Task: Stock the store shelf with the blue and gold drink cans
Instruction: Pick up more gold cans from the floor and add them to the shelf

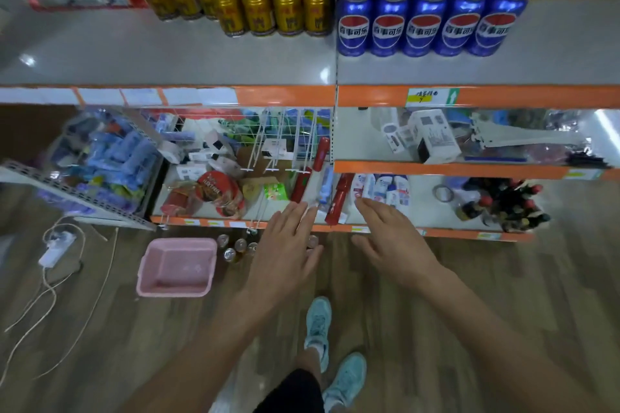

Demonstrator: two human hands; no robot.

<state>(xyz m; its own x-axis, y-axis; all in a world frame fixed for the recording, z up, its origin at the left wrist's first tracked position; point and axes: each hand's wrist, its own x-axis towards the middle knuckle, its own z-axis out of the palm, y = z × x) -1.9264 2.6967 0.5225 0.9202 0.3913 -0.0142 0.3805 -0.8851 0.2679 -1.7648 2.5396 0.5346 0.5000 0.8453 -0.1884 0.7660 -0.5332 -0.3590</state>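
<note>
1. Nearest, the left hand point(285, 251) and the right hand point(392, 245) are held out flat above the floor, fingers straight and spread, with nothing held in either.
2. Just beyond the left hand, a few loose cans point(235, 246) are seen standing on the floor, right of a pink basket point(177, 266).
3. Farthest, gold cans point(268, 7) at left and blue cans point(426, 17) at right are ranked upright on the top shelf point(167, 54).
4. The cans are judged stiff, smooth, fairly heavy if full and easily dented. Each is best taken round the mid-body, thumb opposite the fingers.
</note>
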